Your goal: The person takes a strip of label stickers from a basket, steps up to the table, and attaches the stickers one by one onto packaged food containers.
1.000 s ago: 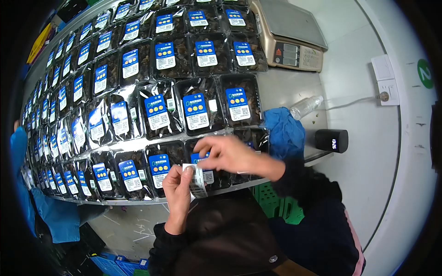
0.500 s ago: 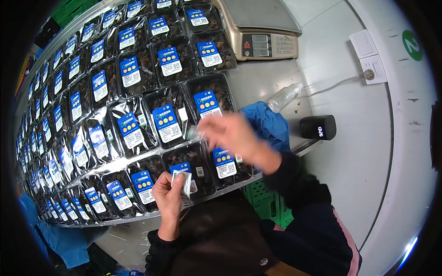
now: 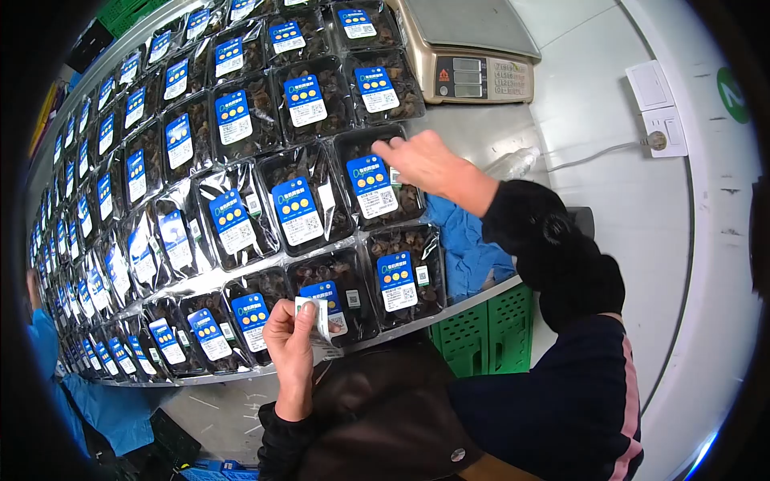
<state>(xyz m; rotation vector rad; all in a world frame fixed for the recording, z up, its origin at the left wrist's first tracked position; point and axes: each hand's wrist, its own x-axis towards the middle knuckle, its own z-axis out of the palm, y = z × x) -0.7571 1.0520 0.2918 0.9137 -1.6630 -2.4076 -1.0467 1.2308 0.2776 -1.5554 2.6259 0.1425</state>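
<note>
- Label strip [image 3: 323, 315] is pinched between the thumb and bent fingers of the left hand [image 3: 290, 341], over a front pack [image 3: 341, 269] in the row along the near edge of the table [image 3: 493, 120].
- Right hand [image 3: 425, 164] has its fingers curled over a wrapped pack [image 3: 407, 207] one row back; whether they grip anything or touch the wrapping, I cannot tell.
- That wrapped pack carries a blue-and-white label [image 3: 371, 186], with a small sticker [image 3: 394, 175] just beside it, close under the right hand.
- As I judge it, a sticker goes on best laid flat, clear of the print, and pressed from its middle outward so no wrinkle forms.
- From my remote seat, I would hold the strip lightly and lift it clear of the packs, so nothing snags.
</note>
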